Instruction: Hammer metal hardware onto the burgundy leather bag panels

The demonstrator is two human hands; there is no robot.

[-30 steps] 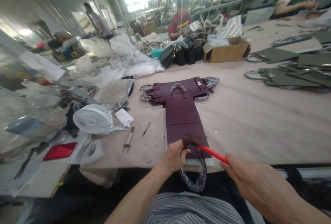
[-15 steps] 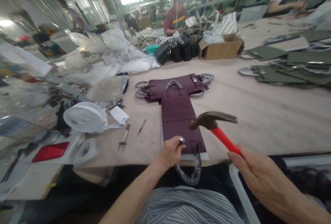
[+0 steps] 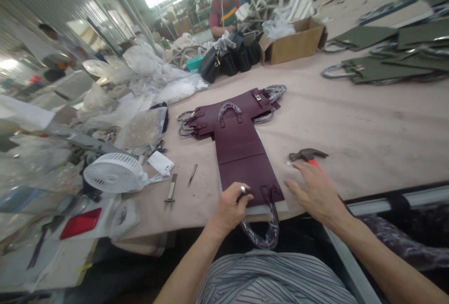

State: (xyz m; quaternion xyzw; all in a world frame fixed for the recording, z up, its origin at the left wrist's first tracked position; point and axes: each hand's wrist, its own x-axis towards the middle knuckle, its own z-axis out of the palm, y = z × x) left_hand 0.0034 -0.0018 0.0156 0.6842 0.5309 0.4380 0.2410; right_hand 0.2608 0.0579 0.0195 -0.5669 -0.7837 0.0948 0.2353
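Dark maroon leather bag panels (image 3: 242, 149) lie on the table, one long piece running down to the near edge. A plastic-wrapped handle (image 3: 261, 236) on that piece hangs over the edge. My left hand (image 3: 229, 208) is closed over the panel's near end, on a short metal punch (image 3: 243, 190) of which only the bright end shows. A claw hammer (image 3: 310, 155) with a red handle rests on the table right of the panel. Over its handle is my right hand (image 3: 314, 191), fingers stretched apart and not gripping it; part of the handle is hidden beneath.
Left of the panels lie a pair of dividers (image 3: 170, 193), a thin pointed tool (image 3: 192, 175), a white fan (image 3: 114, 173) and a red case (image 3: 81, 223). Farther back are a cardboard box (image 3: 294, 44), black bags (image 3: 224, 61), green panels (image 3: 396, 65) and a co-worker (image 3: 224, 11).
The hammer was raised in my right hand; now it lies on the table and the fingers have loosened from it. My left hand keeps its hold on the punch. The view has tilted.
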